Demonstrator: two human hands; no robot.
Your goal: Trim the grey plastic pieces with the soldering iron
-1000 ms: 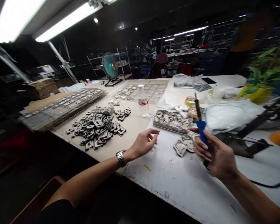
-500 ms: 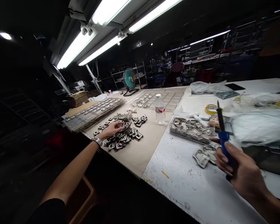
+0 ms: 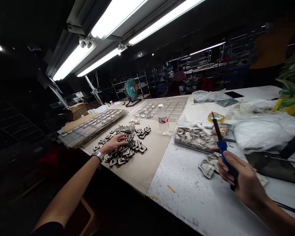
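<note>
My left hand (image 3: 116, 142), with a watch on its wrist, rests over a pile of small dark-edged flat pieces (image 3: 123, 158) on brown paper. Its fingers are stretched out and slightly apart, touching or just above the pieces; no held piece shows. In my right hand (image 3: 243, 178), a soldering iron (image 3: 222, 146) with a blue handle points tip-up above the white tabletop. Below and left of that hand lie several loose grey-white pieces (image 3: 207, 166). A clear tray (image 3: 195, 150) full of similar grey scraps stands behind them.
A water bottle (image 3: 163, 121) stands mid-table. Wire racks (image 3: 93, 126) lie to the left, a teal fan (image 3: 131, 89) at the back. Yellow tape (image 3: 215, 117), white plastic bags (image 3: 267, 132) and a potted plant (image 3: 292, 87) are on the right. A person in orange (image 3: 270, 49) stands beyond.
The view has turned a little to the right, bringing the plant and the person in orange into sight. My left hand stays over the pile; my right hand still holds the soldering iron upright.
</note>
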